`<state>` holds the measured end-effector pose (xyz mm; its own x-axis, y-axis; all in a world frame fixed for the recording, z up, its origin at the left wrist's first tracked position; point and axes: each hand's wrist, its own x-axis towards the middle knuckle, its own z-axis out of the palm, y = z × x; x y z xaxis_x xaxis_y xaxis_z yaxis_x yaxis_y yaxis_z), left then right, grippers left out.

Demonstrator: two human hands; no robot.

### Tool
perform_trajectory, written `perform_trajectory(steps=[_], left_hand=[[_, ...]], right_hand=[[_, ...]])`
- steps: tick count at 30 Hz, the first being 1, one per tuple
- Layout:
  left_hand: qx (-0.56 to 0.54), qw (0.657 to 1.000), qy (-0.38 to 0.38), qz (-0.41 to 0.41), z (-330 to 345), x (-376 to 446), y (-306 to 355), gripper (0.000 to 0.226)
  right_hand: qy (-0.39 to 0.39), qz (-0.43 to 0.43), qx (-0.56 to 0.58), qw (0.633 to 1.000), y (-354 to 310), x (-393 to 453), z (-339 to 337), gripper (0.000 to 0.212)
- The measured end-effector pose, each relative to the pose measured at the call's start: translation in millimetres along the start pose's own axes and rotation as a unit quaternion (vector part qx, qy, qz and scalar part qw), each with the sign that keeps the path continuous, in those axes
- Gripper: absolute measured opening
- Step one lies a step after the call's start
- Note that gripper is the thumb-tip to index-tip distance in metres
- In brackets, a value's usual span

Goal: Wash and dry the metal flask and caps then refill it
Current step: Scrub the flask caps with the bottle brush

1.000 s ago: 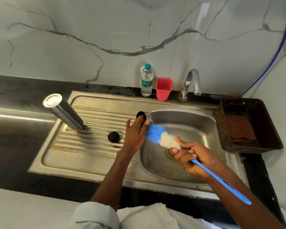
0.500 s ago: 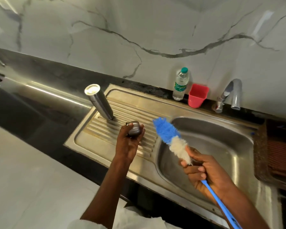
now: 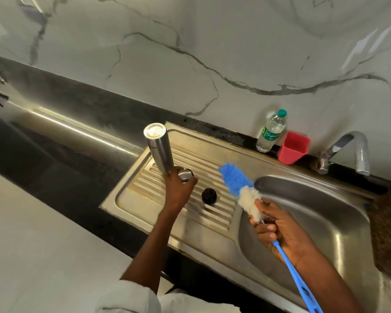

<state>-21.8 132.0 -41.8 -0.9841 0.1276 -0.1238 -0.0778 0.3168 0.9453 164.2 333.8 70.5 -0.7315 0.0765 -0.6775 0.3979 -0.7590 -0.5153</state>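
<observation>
You see a flask (image 3: 159,152) of brushed metal with a satin sheen, and a cap (image 3: 185,173) of the same polished metal held in your left hand (image 3: 178,190). The second cap (image 3: 209,195) looks like glossy black plastic. The sink (image 3: 303,213) and its ribbed drainer (image 3: 190,177) are stainless steel, shiny but streaked and stained. The brush (image 3: 239,186) in your right hand (image 3: 278,231) has fluffy blue and white fibres and a smooth blue plastic handle. The tap (image 3: 352,152) is bright chrome. The bottle (image 3: 271,132) is clear plastic, the cup (image 3: 294,147) matt red plastic. The surface (image 3: 66,136) is dark polished stone; the wall (image 3: 212,53) is glossy veined marble.
</observation>
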Motion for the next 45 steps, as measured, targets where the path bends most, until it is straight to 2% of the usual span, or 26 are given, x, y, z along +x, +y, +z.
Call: perform_trajectory(steps=[4, 8, 13, 18, 25, 28, 33, 35, 39, 41, 43, 45], left_hand=[[0.212, 0.975, -0.02, 0.067, 7.8, 19.4, -12.4, 0.065], [0.292, 0.949, -0.065, 0.097, 11.3, 37.0, -19.3, 0.071], [0.313, 0.941, -0.072, 0.104, 13.3, 41.7, -26.7, 0.064], [0.278, 0.955, -0.053, 0.09, 10.1, 41.8, -37.1, 0.06], [0.261, 0.961, -0.066, 0.061, 12.8, 33.5, -46.5, 0.079], [0.27, 0.961, -0.045, 0.032, 15.1, 18.0, -40.3, 0.084], [0.257, 0.963, 0.019, 0.08, 23.1, -22.1, -20.4, 0.064], [0.257, 0.961, 0.0, 0.105, 31.2, -29.9, -18.1, 0.056], [0.332, 0.936, -0.071, 0.095, 48.2, -37.1, -19.8, 0.063], [0.346, 0.929, -0.082, 0.099, 56.8, -40.1, -22.9, 0.052], [0.33, 0.937, -0.073, 0.088, 62.2, -39.1, -24.4, 0.038], [0.277, 0.957, -0.07, 0.051, 69.6, -40.0, -20.1, 0.033]], right_hand=[[0.036, -0.032, -0.057, 0.997, 4.5, 21.1, 12.0, 0.012], [0.079, -0.055, -0.078, 0.992, 14.1, 36.3, 21.8, 0.014], [0.101, -0.063, -0.066, 0.991, 27.5, 47.6, 31.4, 0.015], [0.116, -0.061, -0.054, 0.99, 31.6, 53.7, 32.7, 0.016], [0.109, -0.07, -0.068, 0.989, 31.9, 57.7, 21.8, 0.021], [0.118, -0.081, -0.076, 0.987, 28.5, 55.6, 11.2, 0.028], [0.126, -0.085, -0.087, 0.985, 18.6, 46.1, -11.0, 0.037], [0.122, -0.08, -0.094, 0.985, 15.2, 42.1, -19.0, 0.037], [0.112, -0.077, -0.119, 0.984, 10.7, 34.8, -29.1, 0.04], [0.114, -0.085, -0.146, 0.979, 6.2, 27.7, -34.5, 0.044], [0.123, -0.099, -0.175, 0.972, 3.3, 21.9, -39.5, 0.047], [0.132, -0.118, -0.21, 0.962, 2.2, 16.5, -46.8, 0.049]])
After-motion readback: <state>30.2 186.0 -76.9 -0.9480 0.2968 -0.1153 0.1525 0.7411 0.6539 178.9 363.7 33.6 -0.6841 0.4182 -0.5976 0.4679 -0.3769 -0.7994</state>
